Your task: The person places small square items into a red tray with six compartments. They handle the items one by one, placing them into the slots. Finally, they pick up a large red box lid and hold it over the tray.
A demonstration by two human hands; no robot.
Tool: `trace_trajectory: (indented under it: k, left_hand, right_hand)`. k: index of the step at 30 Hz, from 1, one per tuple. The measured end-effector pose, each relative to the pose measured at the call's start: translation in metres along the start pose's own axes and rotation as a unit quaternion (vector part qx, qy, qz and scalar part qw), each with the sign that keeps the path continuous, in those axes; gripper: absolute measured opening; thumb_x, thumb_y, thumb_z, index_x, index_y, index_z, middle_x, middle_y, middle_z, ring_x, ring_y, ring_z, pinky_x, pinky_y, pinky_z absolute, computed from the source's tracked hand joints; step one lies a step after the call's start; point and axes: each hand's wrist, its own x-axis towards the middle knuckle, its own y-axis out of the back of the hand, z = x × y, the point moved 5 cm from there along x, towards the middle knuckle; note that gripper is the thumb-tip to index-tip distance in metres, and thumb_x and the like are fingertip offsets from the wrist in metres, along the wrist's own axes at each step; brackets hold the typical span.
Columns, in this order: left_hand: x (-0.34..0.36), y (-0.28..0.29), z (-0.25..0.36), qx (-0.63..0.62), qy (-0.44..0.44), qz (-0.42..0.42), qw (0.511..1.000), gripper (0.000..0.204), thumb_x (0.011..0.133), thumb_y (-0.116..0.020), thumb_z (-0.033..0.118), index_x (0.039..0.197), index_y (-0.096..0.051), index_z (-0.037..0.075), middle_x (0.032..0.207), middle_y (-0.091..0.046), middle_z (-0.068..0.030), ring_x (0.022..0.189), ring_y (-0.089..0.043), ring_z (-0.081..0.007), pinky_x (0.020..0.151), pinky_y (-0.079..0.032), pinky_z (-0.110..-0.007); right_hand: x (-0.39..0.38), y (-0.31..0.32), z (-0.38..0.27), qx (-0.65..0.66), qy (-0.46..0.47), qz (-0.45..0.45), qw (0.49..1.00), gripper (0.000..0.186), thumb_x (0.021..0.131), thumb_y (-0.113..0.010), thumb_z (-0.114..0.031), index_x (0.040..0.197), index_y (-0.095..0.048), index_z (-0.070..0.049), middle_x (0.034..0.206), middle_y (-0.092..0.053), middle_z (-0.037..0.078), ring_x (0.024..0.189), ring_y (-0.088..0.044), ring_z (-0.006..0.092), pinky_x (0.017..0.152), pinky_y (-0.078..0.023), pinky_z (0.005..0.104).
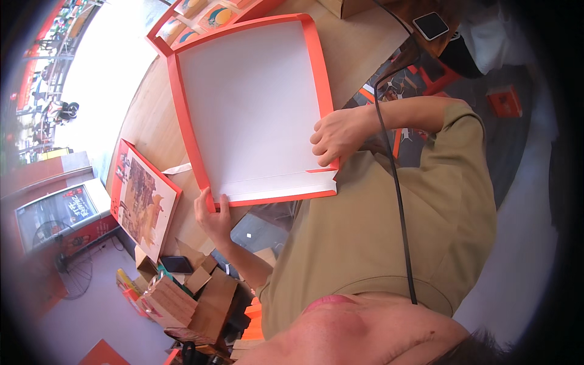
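A large shallow cardboard box lid [249, 109], white inside with orange-red side walls, lies over the wooden table in front of me. Its near end shows a creased white flap [274, 184] with an orange edge. At the near left corner my left hand [213, 219] is closed on the wall, thumb inside and fingers outside. My right hand [340, 135] is closed at the right wall close to the near right corner, fingers curled over the edge. The near right corner stands slightly apart.
Behind the lid sits an orange box tray [213, 17] with several pictured packs. Left on the table [146, 115] leans a printed box [143, 204]. A black cable [395, 164] hangs across my front. A phone-like device [431, 26] lies far right; cardboard cartons [173, 298] are piled lower left.
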Motion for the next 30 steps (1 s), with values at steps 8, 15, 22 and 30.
trace_trajectory:
  k: [8, 15, 22, 30]
  left_hand:
    - [-0.003, -0.001, 0.002, 0.014, -0.020, 0.009, 1.000, 0.043, 0.088, -0.084, 0.014, 0.128, -0.073, 0.002, 0.114, -0.073, -0.0181, 0.107, -0.071, -0.0371, 0.094, -0.057, -0.047]
    - [-0.005, 0.000, 0.013, 0.010, -0.017, 0.008, 1.000, 0.040, 0.090, -0.085, 0.015, 0.126, -0.075, 0.002, 0.110, -0.072, -0.0181, 0.100, -0.071, -0.0362, 0.089, -0.057, -0.046]
    - [-0.004, 0.003, 0.011, 0.010, -0.042, 0.009, 0.999, 0.037, 0.092, -0.083, 0.013, 0.125, -0.076, 0.000, 0.105, -0.073, -0.0177, 0.097, -0.072, -0.0349, 0.087, -0.057, -0.045]
    - [-0.005, 0.006, 0.016, 0.003, -0.036, -0.027, 0.999, 0.038, 0.095, -0.079, 0.016, 0.127, -0.075, -0.002, 0.105, -0.073, -0.0171, 0.098, -0.070, -0.0319, 0.092, -0.055, -0.043]
  right_hand:
    - [-0.007, 0.018, -0.004, -0.056, 0.012, 0.069, 0.996, 0.019, 0.087, -0.076, -0.017, 0.082, -0.059, -0.011, 0.096, -0.064, 0.002, 0.097, -0.064, 0.0220, 0.094, -0.053, 0.0352]
    - [-0.017, 0.029, -0.009, -0.104, -0.063, 0.090, 0.989, 0.027, 0.083, -0.076, -0.013, 0.065, -0.056, -0.008, 0.117, -0.063, 0.004, 0.099, -0.067, 0.0216, 0.088, -0.056, 0.0368]
    - [-0.033, 0.018, -0.005, -0.053, -0.160, 0.020, 0.985, 0.012, 0.089, -0.071, -0.008, 0.097, -0.061, -0.009, 0.109, -0.060, 0.004, 0.071, -0.066, 0.0195, 0.054, -0.052, 0.0359]
    - [-0.040, 0.002, 0.015, 0.011, -0.170, 0.069, 0.983, 0.012, 0.093, -0.068, -0.008, 0.102, -0.061, -0.009, 0.107, -0.058, 0.004, 0.067, -0.065, 0.0241, 0.054, -0.051, 0.0397]
